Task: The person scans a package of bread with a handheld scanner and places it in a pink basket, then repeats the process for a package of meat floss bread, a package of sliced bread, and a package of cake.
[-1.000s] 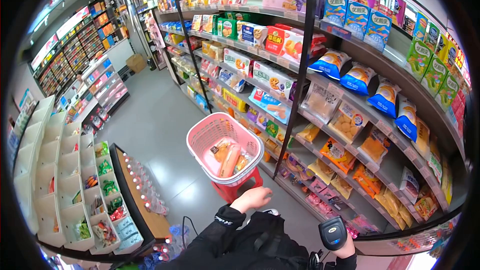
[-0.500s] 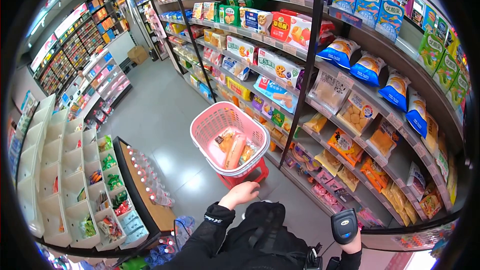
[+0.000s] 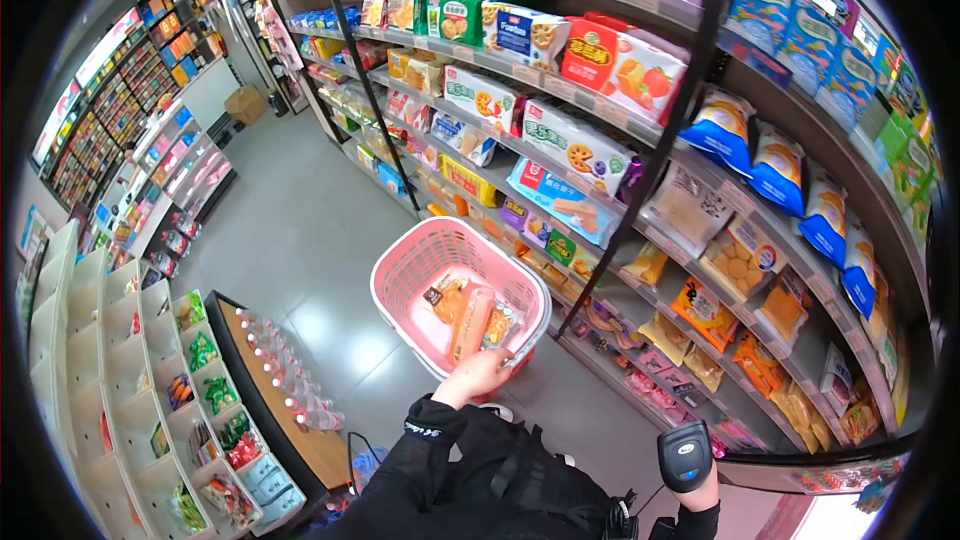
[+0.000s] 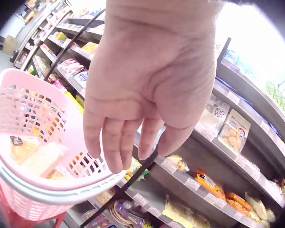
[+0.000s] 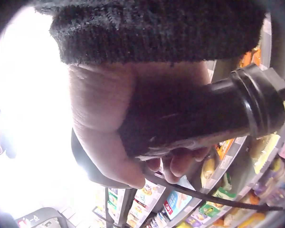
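A pink basket (image 3: 405,285) with a pale grey rim stands ahead of me on a red support (image 4: 2,202). Inside it lie a long pink-orange package (image 3: 473,325) and a few clear-wrapped snacks (image 3: 446,298). My left hand (image 3: 472,378) is at the basket's near rim, palm down in the head view. Its fingers look nearly straight in the left wrist view, tips right by the rim. My right hand (image 3: 703,492) grips a black barcode scanner (image 3: 686,455), fingers curled round its dark handle (image 5: 194,116). A cable runs from the handle's end.
On the right runs a long shelf unit with boxed biscuits (image 3: 590,145) and bagged snacks (image 3: 780,165). White bins (image 3: 125,410) of small packets and a row of bottles (image 3: 285,370) line the left. Grey floor (image 3: 270,210) stretches between, towards a counter (image 3: 185,165) at the back.
My left hand has moved forward to the basket's near rim, from just short of it. The view has shifted closer to the shelves. The scanner stays in my right hand.
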